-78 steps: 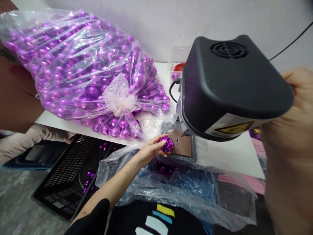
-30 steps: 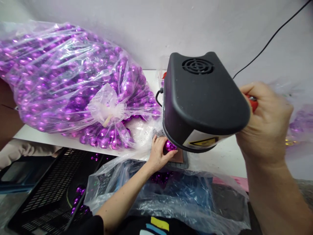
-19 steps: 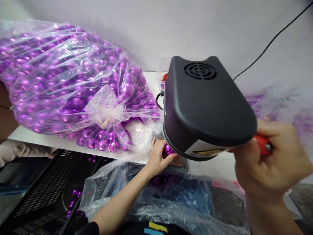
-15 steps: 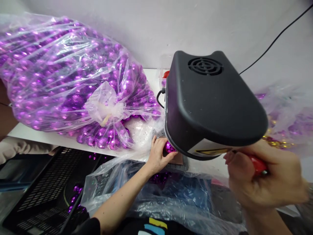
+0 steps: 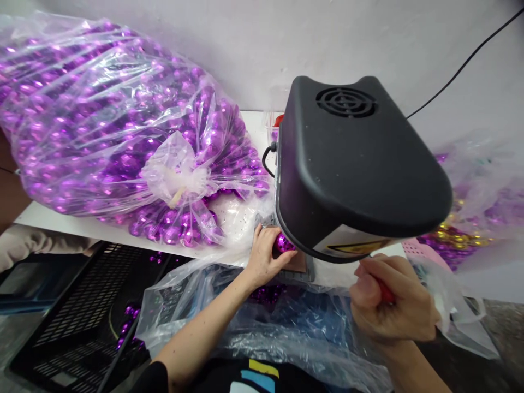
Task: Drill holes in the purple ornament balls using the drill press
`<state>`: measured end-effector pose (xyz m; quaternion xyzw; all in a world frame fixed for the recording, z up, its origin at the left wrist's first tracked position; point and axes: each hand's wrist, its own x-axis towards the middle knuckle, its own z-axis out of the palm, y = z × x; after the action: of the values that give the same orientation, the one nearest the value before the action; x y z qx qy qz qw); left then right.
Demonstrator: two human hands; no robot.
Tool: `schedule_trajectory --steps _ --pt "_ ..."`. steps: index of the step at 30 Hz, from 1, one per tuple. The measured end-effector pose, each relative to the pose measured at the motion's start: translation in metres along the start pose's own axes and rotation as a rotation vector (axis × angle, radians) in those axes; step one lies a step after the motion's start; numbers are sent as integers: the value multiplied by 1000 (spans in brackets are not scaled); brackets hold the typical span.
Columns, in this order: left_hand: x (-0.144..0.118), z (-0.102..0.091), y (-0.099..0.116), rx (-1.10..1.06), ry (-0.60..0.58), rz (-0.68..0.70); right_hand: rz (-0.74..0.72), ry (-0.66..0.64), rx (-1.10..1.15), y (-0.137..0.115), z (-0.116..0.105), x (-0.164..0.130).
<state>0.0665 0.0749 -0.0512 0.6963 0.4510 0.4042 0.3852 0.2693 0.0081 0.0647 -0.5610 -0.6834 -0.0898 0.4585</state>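
My left hand [image 5: 264, 256] pinches a shiny purple faceted ball [image 5: 284, 243] between thumb and fingers. It holds the ball low over the base plate [image 5: 298, 262], at the lower left edge of a black machine [image 5: 364, 164]. Part of the ball is hidden under the machine's housing. My right hand [image 5: 395, 300] is closed around a red handle [image 5: 387, 293] in front of the machine, just below its warning label [image 5: 347, 243]. Fingers cover most of that handle.
A big clear bag [image 5: 102, 120] full of purple balls fills the left of the white table. Below it stands a black crate [image 5: 82, 305] with purple pieces. Clear plastic [image 5: 196, 311] drapes before me. Purple and gold beads [image 5: 458, 237] lie at right.
My right hand has swung left and a little down with the red handle, uncovering a pink basket edge and beads. My left hand stays in place on the ball.
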Motion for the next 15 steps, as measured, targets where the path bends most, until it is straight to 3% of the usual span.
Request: schedule_trajectory --steps 15 --pt "4 -2 3 38 -5 17 54 54 -7 12 24 -23"
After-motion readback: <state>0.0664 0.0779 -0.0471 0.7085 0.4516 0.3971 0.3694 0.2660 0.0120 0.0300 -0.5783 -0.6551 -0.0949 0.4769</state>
